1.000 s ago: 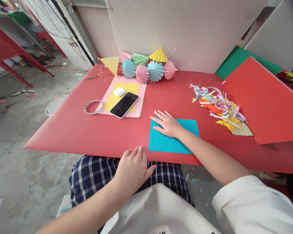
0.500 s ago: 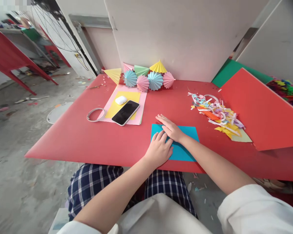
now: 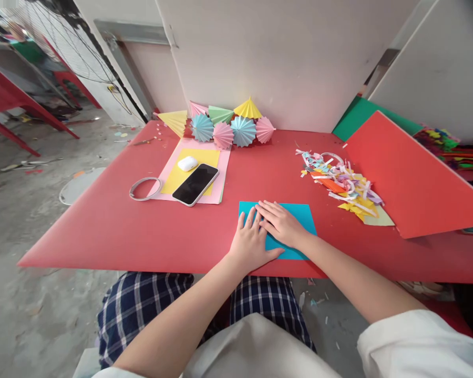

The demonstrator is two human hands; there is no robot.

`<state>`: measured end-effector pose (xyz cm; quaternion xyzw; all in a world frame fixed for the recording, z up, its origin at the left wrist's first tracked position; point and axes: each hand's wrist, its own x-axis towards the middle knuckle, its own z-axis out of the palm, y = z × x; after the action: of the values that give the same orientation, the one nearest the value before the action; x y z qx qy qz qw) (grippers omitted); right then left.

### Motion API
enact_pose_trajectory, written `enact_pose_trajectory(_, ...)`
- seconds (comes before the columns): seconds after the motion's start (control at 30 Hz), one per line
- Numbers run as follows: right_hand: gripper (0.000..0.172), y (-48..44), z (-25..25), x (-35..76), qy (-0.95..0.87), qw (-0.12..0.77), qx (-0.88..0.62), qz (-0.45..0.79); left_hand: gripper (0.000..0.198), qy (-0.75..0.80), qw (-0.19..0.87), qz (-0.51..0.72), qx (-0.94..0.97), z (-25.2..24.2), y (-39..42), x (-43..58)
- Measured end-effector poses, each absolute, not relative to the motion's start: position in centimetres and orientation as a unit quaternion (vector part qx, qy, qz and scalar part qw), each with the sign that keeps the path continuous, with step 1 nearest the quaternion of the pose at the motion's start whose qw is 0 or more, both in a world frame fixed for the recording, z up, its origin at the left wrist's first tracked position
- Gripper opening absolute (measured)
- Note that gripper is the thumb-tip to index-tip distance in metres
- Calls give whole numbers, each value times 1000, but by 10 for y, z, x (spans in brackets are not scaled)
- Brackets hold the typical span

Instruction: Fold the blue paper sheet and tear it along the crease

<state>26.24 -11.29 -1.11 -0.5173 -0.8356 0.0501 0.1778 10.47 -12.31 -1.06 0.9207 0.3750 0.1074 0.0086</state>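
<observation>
A blue sheet of paper [image 3: 299, 215] lies flat near the front edge of the red table [image 3: 173, 236]. My left hand [image 3: 250, 242] rests palm down over its left side, fingers spread and thumb stretched to the right. Beside it my right hand [image 3: 281, 224] lies flat on the sheet, fingers extended and reaching the left hand's fingertips. Neither hand grips anything. The hands and forearms cover part of the sheet's left and lower area.
A phone [image 3: 196, 184], white earbud case [image 3: 187, 164] and yellow and pink papers sit at left, with a ring-shaped band [image 3: 145, 189]. Pleated paper fans [image 3: 243, 131] line the back. Paper scraps [image 3: 349, 181] and a leaning red board [image 3: 413, 178] are at right. A person sits far left.
My right hand has come down and back from the sheet's far edge. My left hand has flattened, its fingers spreading. The view has shifted slightly to the right.
</observation>
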Motion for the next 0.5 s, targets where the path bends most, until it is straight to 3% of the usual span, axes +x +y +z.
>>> enact_pose_trajectory(0.17,64,-137,-8,288,-837,82,-540,29,89,379,20,102,920,-10,-122,104)
enact_pose_trajectory(0.5,61,-162,-9,328,-752,54,-656,-36,94,379,21,98,920,-9,-122,104)
